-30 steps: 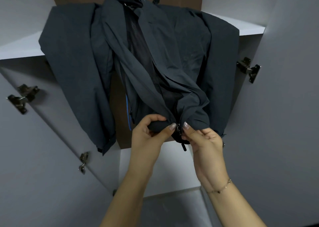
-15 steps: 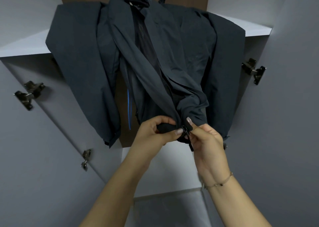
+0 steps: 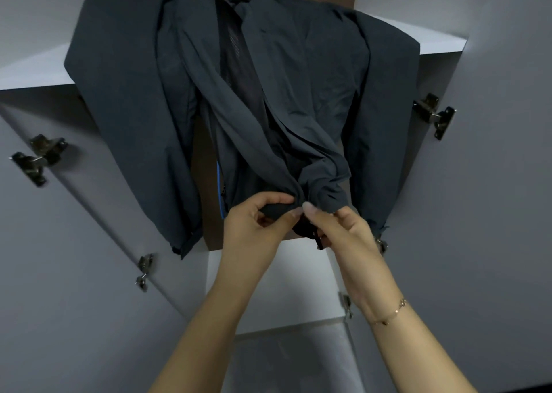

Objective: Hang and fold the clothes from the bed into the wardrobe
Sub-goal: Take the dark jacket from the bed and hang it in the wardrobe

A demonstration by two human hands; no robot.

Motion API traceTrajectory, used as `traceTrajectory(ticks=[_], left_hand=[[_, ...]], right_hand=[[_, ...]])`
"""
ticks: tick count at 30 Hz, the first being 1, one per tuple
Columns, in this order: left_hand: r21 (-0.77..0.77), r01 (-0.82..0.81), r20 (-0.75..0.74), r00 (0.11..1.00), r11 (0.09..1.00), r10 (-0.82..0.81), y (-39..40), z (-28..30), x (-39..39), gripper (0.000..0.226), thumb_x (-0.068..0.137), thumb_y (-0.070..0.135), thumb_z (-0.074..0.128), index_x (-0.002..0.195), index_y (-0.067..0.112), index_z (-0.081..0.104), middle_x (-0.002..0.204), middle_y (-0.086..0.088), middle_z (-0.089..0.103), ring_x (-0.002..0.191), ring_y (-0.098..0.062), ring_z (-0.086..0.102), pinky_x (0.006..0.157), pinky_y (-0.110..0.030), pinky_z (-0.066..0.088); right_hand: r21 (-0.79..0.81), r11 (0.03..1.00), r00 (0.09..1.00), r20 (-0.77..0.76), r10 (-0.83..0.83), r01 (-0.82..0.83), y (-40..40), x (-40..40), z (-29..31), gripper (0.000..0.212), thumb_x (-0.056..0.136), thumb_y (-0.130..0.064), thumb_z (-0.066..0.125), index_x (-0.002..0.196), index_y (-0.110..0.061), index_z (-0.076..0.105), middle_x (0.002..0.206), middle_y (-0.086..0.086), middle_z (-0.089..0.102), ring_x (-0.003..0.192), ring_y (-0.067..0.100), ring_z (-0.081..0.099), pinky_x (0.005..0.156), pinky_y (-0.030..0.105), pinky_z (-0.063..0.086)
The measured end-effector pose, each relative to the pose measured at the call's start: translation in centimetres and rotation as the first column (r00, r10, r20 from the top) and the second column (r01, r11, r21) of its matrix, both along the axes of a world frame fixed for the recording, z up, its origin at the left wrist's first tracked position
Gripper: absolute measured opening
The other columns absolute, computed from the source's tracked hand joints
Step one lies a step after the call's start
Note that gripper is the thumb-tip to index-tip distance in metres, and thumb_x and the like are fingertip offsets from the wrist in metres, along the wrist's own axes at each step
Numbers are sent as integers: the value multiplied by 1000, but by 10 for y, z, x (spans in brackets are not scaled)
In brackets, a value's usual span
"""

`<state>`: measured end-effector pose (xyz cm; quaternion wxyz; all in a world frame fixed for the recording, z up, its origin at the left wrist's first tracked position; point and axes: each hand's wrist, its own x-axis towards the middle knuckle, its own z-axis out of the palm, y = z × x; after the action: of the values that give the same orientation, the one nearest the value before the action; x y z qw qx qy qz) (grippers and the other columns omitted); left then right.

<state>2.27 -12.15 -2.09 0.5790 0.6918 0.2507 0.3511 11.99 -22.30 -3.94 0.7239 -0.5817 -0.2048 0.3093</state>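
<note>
The jacket [image 3: 286, 94] hangs in the open wardrobe [image 3: 493, 183], front unzipped. Left hand [image 3: 257, 225] pinches the left hem corner, fingers curled round the fabric. Right hand [image 3: 337, 231] pinches at the zip [image 3: 318, 239], thumb and forefinger tight together. Risk here: if the two zip ends are misaligned, the slider could jam or snag cloth, and a hard tug could pull the jacket off its hanger.

A home bedroom wardrobe is showing here: a dark jacket [image 3: 298, 94] is hanging inside it, white doors [image 3: 74, 273] with metal hinges [image 3: 35, 159] standing open either side of the jacket.
</note>
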Motion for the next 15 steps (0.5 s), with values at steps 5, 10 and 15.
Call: traceTrajectory(ticks=[5,10,15], left_hand=[[-4,-5,-7,1000,1000,5,-4,1,0,20,80,7,77,86,25,71,79,10,74,73,-4,69,64,-14,52],[-17,12,-109,994,1000,-14,-5,0,-3,22,79,10,78,82,30,70,67,11,72,62,-4,65,57,-10,49],[-34,50,-113,992,998,-54,-5,-5,-9,15,88,22,70,102,21,65,66,3,73,62,-4,67,54,-11,45]], right_hand=[[81,986,988,-64,-139,144,3,4,3,23,83,-19,72,65,-8,63,58,6,51,53,10,46,56,21,41],[173,967,976,-144,-161,185,6,-4,-3,30,83,-15,70,59,-11,53,57,4,44,52,12,40,55,22,38],[213,967,975,-198,-100,142,10,-3,4,27,82,-17,72,63,-13,54,61,2,49,55,10,41,58,21,40]])
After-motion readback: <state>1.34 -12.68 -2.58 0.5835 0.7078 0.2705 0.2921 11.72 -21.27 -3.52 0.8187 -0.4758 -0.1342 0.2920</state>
